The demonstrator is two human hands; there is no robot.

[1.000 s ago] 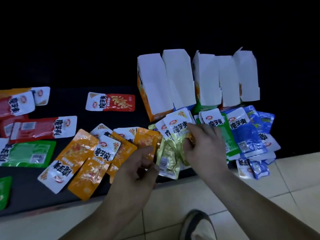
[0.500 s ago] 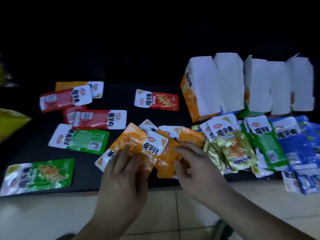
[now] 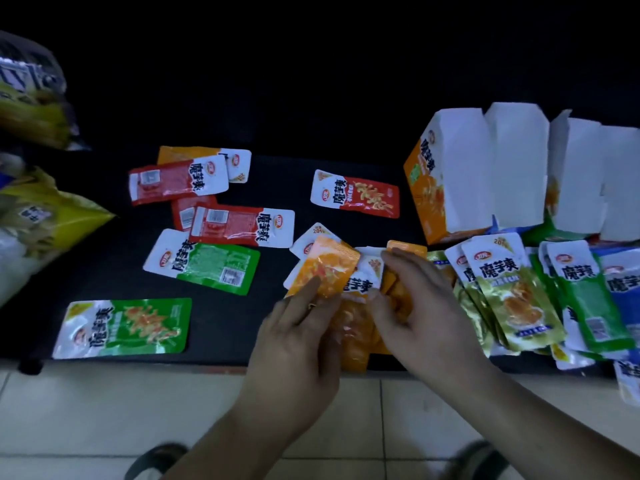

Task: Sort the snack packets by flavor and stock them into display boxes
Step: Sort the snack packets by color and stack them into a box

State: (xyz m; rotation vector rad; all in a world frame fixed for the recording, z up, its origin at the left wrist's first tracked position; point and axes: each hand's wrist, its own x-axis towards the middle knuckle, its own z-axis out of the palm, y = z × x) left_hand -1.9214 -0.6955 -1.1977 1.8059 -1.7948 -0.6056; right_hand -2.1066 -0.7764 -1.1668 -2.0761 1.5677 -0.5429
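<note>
Two hands are now working the orange packets (image 3: 329,268) near the front edge of the dark table (image 3: 104,278), where a second ago they were busy at the gold packets (image 3: 516,299) further right. The left hand (image 3: 298,341) is pressing nearly straight fingers against the lower edge of a tilted orange packet. The right hand (image 3: 426,306) is curling its fingers and thumb over the other side of the bunch and gripping it. The orange packets, which were lying fanned out half a second ago, are being squeezed together into one overlapping stack between the two palms. That suggests the gold flavor is finished for now and orange is being collected as the next group. The gold packets are resting in a neat overlapping pile beside the green packets (image 3: 588,303) and blue packets (image 3: 623,282). All three piles are lying just in front of the white display boxes (image 3: 460,174), which are standing at the right of the table. Several red packets (image 3: 239,225) and two more green ones are still lying loose on the left, well apart from the boxes, so sorting is only partly done. Some yellow bags (image 3: 45,216) are sitting at the far left edge.
</note>
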